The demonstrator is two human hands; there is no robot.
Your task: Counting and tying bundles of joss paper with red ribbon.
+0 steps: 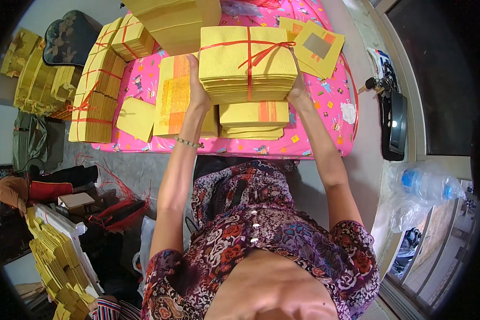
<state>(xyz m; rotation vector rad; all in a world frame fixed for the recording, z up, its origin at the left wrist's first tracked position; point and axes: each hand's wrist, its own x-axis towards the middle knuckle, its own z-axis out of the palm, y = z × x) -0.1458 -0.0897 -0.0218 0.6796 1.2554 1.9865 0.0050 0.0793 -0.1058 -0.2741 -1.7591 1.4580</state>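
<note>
Between my two hands is a thick bundle of yellow paper (224, 69), bound crosswise with red string that ends in a bow at its right. My left hand (198, 88) grips its left side; a bead bracelet circles that wrist. My right hand (297, 88) presses on the right side, its fingers partly hidden behind the bundle. Below the bundle sits an untied stack of yellow paper (245, 114) with an orange patch. To the left is another stack with a gold and orange print (175, 104), beside loose yellow sheets (135, 118).
The table has a pink patterned cover (333, 114). Tied yellow bundles (97, 88) line its left edge; a tall yellow stack (170, 24) stands behind. Sheets with a silver square (317, 47) lie at right. Red strings (121, 200) trail on the floor. A plastic bottle (424, 181) sits at far right.
</note>
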